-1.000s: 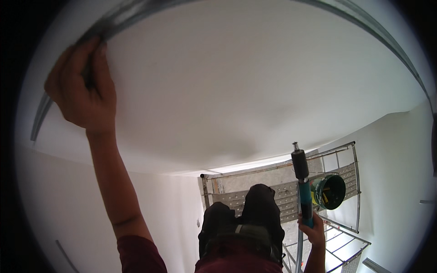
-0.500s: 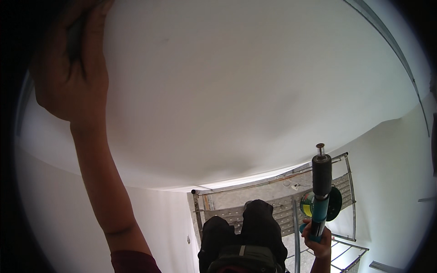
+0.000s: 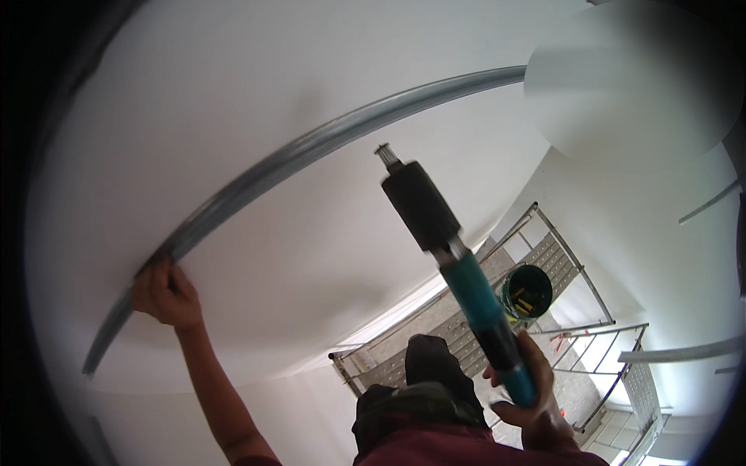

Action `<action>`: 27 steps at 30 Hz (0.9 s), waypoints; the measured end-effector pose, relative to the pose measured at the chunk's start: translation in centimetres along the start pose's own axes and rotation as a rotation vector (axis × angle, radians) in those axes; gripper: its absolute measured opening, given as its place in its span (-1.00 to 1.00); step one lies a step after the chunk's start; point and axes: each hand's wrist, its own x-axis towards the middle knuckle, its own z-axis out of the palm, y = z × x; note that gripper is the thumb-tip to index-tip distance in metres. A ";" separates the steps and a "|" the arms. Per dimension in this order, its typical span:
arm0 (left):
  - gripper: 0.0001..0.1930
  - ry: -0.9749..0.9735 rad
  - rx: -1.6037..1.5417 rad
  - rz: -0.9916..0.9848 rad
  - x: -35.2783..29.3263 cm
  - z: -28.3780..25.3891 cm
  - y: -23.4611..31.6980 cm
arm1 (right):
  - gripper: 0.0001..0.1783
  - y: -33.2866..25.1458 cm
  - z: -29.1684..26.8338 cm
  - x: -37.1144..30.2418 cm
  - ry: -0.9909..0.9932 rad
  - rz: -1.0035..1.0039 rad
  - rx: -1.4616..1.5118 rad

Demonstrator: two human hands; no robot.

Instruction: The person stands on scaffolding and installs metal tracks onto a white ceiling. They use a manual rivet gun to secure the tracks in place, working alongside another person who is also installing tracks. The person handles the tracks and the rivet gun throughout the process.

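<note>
A long grey metal channel (image 3: 291, 155) runs in a curve across the white ceiling (image 3: 334, 241). Near its lower left end, my raised left hand (image 3: 165, 295) is closed on it, with the fingertips partly hidden. My right hand (image 3: 528, 380) grips the lower end of a tube-shaped nail gun (image 3: 472, 291), teal and black, tilted up and to the left. A metal fastener (image 3: 385, 155) stands out of its black muzzle. The tip appears a little below the channel, apart from it in this view.
Below me, a perforated metal scaffold platform (image 3: 466, 353) has tubular rails (image 3: 573, 260). A dark green bucket (image 3: 528, 291) with things inside stands to the right. Another metal strip (image 3: 684, 351) shows at the right, and a blurred grey round patch covers the upper right.
My left hand has come down from the upper left and now holds the channel. The nail gun has risen and tilted left in my right hand. The view has turned.
</note>
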 end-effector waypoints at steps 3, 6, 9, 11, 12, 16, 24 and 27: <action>-0.85 -0.014 -0.011 -0.003 -0.6 0.0 -0.2 | -0.10 -4.2 1.5 2.8 0.004 -0.004 -0.069; -0.86 -0.072 -0.028 -0.018 -1.0 0.0 -0.1 | -0.17 -7.7 3.1 5.1 0.017 -0.057 -0.174; -0.87 -0.065 -0.066 -0.034 -0.4 0.1 1.1 | -0.21 -9.6 4.5 6.2 -0.028 -0.044 -0.180; -0.86 -0.098 -0.099 -0.077 -0.1 -0.4 1.4 | -0.24 -10.5 5.9 6.8 -0.033 -0.012 -0.191; -0.85 -0.115 -0.111 -0.095 0.1 -0.7 1.3 | -0.24 -11.0 6.6 7.4 -0.043 -0.016 -0.195; -0.82 -0.133 -0.132 -0.135 0.9 -1.0 2.2 | -0.25 -11.9 8.0 8.6 -0.029 0.005 -0.208; -0.82 -0.141 -0.180 -0.168 1.7 -0.8 3.4 | -0.31 -13.3 9.1 9.0 0.036 0.063 -0.218; -0.77 -0.241 -0.222 -0.206 2.0 -1.7 2.6 | -0.29 -13.6 10.1 9.3 0.039 0.122 -0.219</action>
